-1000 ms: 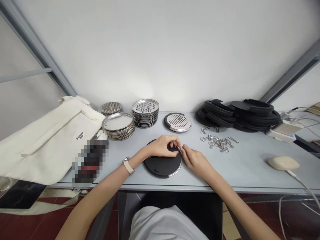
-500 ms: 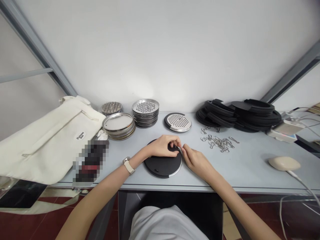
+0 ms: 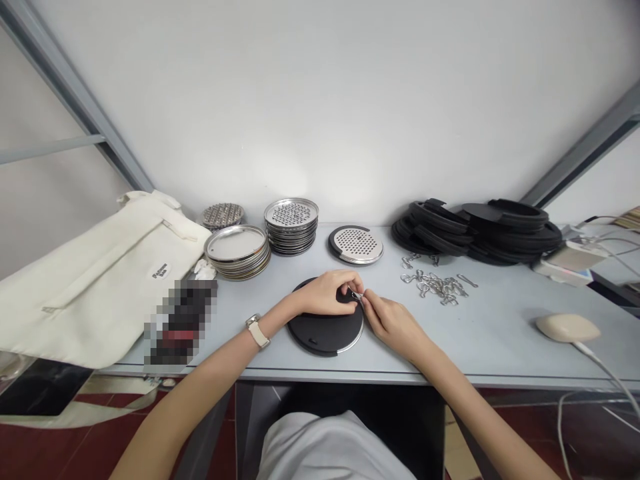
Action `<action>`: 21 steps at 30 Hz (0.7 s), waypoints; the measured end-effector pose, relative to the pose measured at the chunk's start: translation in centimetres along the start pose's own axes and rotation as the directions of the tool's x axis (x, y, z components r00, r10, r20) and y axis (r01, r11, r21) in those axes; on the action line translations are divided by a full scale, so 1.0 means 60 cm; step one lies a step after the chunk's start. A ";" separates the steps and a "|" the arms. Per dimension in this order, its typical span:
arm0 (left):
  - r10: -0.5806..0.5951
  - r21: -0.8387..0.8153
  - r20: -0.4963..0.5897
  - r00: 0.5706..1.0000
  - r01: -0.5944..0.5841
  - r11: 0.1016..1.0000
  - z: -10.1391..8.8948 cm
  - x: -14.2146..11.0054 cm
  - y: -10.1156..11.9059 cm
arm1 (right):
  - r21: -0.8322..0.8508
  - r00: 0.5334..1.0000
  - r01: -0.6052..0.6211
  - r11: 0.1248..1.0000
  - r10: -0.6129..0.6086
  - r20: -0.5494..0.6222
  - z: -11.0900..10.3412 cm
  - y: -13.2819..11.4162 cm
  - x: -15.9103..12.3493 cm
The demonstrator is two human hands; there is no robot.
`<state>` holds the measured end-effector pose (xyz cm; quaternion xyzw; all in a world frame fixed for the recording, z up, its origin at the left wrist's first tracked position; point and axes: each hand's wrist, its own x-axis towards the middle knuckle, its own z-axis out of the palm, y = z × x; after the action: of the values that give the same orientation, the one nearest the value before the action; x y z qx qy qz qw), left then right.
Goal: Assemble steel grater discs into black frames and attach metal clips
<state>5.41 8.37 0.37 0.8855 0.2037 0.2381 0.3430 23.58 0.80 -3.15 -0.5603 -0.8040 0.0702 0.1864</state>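
A black round disc point(image 3: 325, 333) lies flat before me near the table's front edge, with a silver rim showing at its lower right. My left hand point(image 3: 333, 292) rests over its upper part, thumb and fingers curled around one end of a small metal wire clip point(image 3: 357, 295) at the disc's right edge. From the right, my right hand point(image 3: 393, 320) pinches the clip's other end between thumb and forefinger. Fingers partly hide the clip, and whether it passes through the disc cannot be made out. Several similar loose wire clips point(image 3: 440, 287) lie to the right.
Behind stand stacked metal grater discs point(image 3: 291, 223), plain metal discs point(image 3: 237, 250) and a grater in a black holder point(image 3: 357, 245). Black round holders point(image 3: 435, 227) are piled back right. A white bag point(image 3: 115, 287) lies left; a cream corded device point(image 3: 569, 327) sits right.
The clip has turned slightly between my fingers, and my right fingertips have shifted a little left. My left hand and the disc stay nearly where they were.
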 end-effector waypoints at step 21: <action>0.012 0.064 -0.022 1.000 -0.011 0.998 0.003 -0.001 -0.001 | -0.005 1.000 0.010 1.000 -0.010 0.014 -0.003 -0.002 -0.001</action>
<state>5.44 8.29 0.19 0.8944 0.2101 0.2435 0.3109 23.57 0.69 -2.98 -0.5563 -0.8082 0.0712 0.1796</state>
